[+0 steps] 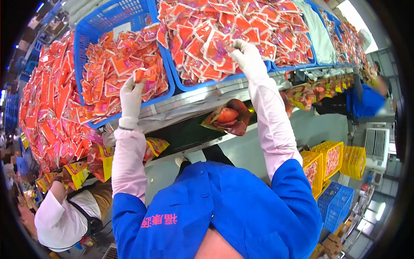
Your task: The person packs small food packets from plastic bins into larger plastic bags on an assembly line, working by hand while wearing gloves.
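Note:
My left hand (130, 98), in a white glove, pinches a small red-and-orange sealed packet (147, 77) over a blue basket (78, 56) part-filled with similar packets. My gloved right hand (250, 60) has its thumb and fingers closed on the edge of another red packet (215, 48) with a pale border. That packet is just above the heap in a second blue basket (189, 87). Below and between my arms, a larger yellow-and-red bag (226, 118) sits on the dark green conveyor belt (185, 134).
Red packets (51, 103) are heaped at the left. More bags (100, 162) line the belt on both sides. A co-worker in white (64, 216) is at lower left, another in blue (366, 101) at right. Yellow crates (353, 162) and blue crates (335, 205) stand on the floor.

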The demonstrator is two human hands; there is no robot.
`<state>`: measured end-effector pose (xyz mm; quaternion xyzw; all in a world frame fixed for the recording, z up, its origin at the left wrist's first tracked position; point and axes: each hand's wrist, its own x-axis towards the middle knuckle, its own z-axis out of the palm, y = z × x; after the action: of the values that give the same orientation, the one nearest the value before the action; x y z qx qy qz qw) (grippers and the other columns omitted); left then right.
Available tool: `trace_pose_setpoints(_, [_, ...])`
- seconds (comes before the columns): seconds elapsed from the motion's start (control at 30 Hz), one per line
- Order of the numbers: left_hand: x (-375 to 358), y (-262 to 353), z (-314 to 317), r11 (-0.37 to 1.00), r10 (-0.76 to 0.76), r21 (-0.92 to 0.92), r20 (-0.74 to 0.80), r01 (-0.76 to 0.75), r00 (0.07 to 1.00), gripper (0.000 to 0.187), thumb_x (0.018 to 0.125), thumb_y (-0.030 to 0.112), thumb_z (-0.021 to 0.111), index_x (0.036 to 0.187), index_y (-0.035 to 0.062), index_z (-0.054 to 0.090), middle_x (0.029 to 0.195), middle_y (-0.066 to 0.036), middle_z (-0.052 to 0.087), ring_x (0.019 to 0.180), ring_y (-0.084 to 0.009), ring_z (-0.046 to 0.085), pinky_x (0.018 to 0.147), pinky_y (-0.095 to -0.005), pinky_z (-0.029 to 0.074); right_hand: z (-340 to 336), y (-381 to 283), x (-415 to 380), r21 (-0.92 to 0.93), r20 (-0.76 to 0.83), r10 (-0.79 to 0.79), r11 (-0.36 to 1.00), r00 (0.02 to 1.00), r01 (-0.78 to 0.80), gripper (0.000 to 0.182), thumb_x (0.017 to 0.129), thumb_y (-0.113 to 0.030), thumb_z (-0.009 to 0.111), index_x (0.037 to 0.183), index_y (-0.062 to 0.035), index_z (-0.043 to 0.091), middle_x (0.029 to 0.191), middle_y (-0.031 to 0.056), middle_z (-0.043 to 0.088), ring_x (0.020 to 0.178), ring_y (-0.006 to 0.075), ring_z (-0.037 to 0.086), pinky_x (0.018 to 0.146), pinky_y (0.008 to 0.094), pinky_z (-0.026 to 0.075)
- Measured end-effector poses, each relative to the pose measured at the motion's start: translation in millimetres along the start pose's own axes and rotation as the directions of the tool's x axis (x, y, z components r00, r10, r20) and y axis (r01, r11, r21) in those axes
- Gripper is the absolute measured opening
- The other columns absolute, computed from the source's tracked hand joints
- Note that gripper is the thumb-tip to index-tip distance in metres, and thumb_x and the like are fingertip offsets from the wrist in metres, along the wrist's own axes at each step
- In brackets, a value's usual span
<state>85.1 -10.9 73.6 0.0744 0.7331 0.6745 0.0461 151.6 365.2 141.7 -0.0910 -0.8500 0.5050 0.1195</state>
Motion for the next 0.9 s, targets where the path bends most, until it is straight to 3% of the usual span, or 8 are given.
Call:
trace_pose_setpoints(0.1, [-35.7,3.4,12.5,0.953,-0.040,-0.297,0.069,0.059,0.997,0.025,0.094,0.003,0.064,0.118,0.0021,0.071,0.099,0.001,0.072,0.085,-0.0043,0.061,0.076,-0.0224,0.049,22.7,56.4,17.4,0.303,-0.103,0.072,0.952,0.992,-0.037,0.029,0.092,-0.020,0.065,0.116,-0.0034,0.067,0.085,0.0092,0.070,0.073,0.0136,0.062,0.069,0.0306,0.049])
trace_pose_setpoints(0.2, [-60.3,-19.7,21.1,0.941,-0.065,-0.321,0.139,0.108,0.988,0.025,0.094,0.002,0.066,0.119,0.0011,0.071,0.105,0.000,0.073,0.092,-0.0048,0.064,0.083,-0.0222,0.050,43.3,60.0,17.5,-0.646,-0.095,-0.148,0.762,0.984,0.052,0.026,0.090,-0.009,0.059,0.114,-0.0022,0.068,0.096,0.0148,0.075,0.092,0.0164,0.072,0.079,0.0292,0.055])
trace_pose_setpoints(0.3, [-84.6,-14.5,22.3,0.922,-0.092,-0.361,0.146,0.140,0.985,0.027,0.094,0.001,0.067,0.121,0.0009,0.070,0.106,-0.001,0.073,0.093,-0.0051,0.064,0.085,-0.0225,0.051,35.5,29.1,1.4,0.118,-0.126,0.202,0.975,0.971,-0.188,0.032,0.089,-0.010,0.059,0.119,-0.0026,0.068,0.093,0.0166,0.074,0.092,0.0230,0.072,0.082,0.0345,0.055])
trace_pose_setpoints(0.47, [-116.4,-18.3,9.8,0.904,-0.123,-0.373,0.244,0.210,0.962,0.027,0.094,0.001,0.065,0.121,-0.0005,0.068,0.109,-0.001,0.072,0.095,-0.0057,0.064,0.087,-0.0244,0.052,79.0,2.1,-32.7,-0.446,-0.064,-0.151,0.888,0.987,0.107,0.049,0.087,-0.039,0.069,0.119,-0.0025,0.066,0.101,0.0219,0.071,0.096,0.0358,0.069,0.087,0.0443,0.053])
trace_pose_setpoints(0.67, [-138.7,-15.9,-0.3,0.900,-0.149,-0.379,0.194,0.214,0.970,0.032,0.093,-0.004,0.062,0.125,-0.0025,0.066,0.113,-0.003,0.071,0.098,-0.0068,0.064,0.091,-0.0251,0.051,175.8,9.7,-18.1,-0.676,0.083,0.012,0.735,0.996,0.047,0.049,0.083,-0.043,0.075,0.107,0.0000,0.070,0.097,0.0228,0.072,0.092,0.0378,0.070,0.083,0.0440,0.054])
trace_pose_setpoints(0.8, [-150.3,3.8,-12.4,0.871,-0.165,-0.446,0.131,0.206,0.978,0.030,0.093,-0.003,0.064,0.123,-0.0020,0.067,0.111,-0.003,0.072,0.097,-0.0057,0.063,0.089,-0.0234,0.050,122.2,-47.3,-45.1,-0.150,0.093,0.043,0.988,0.995,-0.029,0.030,0.094,-0.020,0.060,0.112,0.0004,0.072,0.097,0.0187,0.074,0.088,0.0213,0.072,0.081,0.0361,0.054])
trace_pose_setpoints(0.83, [-153.0,10.6,-11.1,0.866,-0.175,-0.449,0.134,0.217,0.975,0.030,0.093,-0.003,0.064,0.123,-0.0020,0.067,0.111,-0.003,0.072,0.097,-0.0057,0.063,0.089,-0.0234,0.050,105.0,-79.2,-70.3,0.425,0.196,-0.006,0.902,0.981,-0.079,0.027,0.096,-0.014,0.056,0.113,-0.0008,0.073,0.101,0.0135,0.075,0.091,0.0181,0.070,0.086,0.0349,0.054])
trace_pose_setpoints(0.9, [-160.7,19.4,-9.2,0.884,-0.153,-0.423,0.138,0.197,0.979,0.024,0.094,-0.004,0.064,0.117,-0.0009,0.069,0.106,-0.001,0.072,0.095,-0.0052,0.063,0.087,-0.0226,0.050,68.7,-105.2,-111.6,0.143,0.462,0.047,0.982,0.886,-0.126,0.030,0.091,-0.007,0.057,0.117,-0.0050,0.072,0.104,0.0102,0.076,0.095,0.0193,0.071,0.092,0.0349,0.054])
